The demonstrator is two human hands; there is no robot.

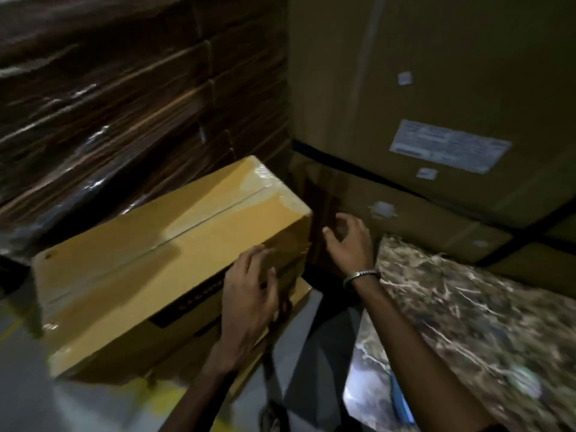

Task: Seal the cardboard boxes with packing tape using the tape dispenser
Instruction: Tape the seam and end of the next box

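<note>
- Dim, blurred head view down into a corner of stacked cardboard.
- Yellow box (162, 244) tilted, lying on another box (218, 353) of the same colour; long top face up, with a seam down its middle under glossy clear tape (261, 185) that wraps over the far end.
- Dark printed strip along the near side face of the box, too blurred to read.
- Left hand (249, 294) flat against the near side of the box by its right end, fingers spread and fairly straight, fingertips at the top edge; pressing rather than gripping.
- Right hand (349, 241) just right of the box's end, not clearly touching it; fingers loosely curled, thumb apart, nothing held as far as visible.
- Hands apart, the box's right corner between them.
- Metal bracelet (361, 275) on the right wrist.
- Stack of flattened brown cartons (109, 104) behind the box at left, with shiny wrap in places.
- Large brown carton (436, 88) at upper right, bearing a white label (448, 146) and small stickers; a dark strap below it, over a lower carton (405, 219).
- Mottled brown sheet (483, 322) at lower right, beside the right forearm.
- Grey floor (31, 394) at lower left with yellow marks.
- Tape dispenser not identifiable anywhere in view.
</note>
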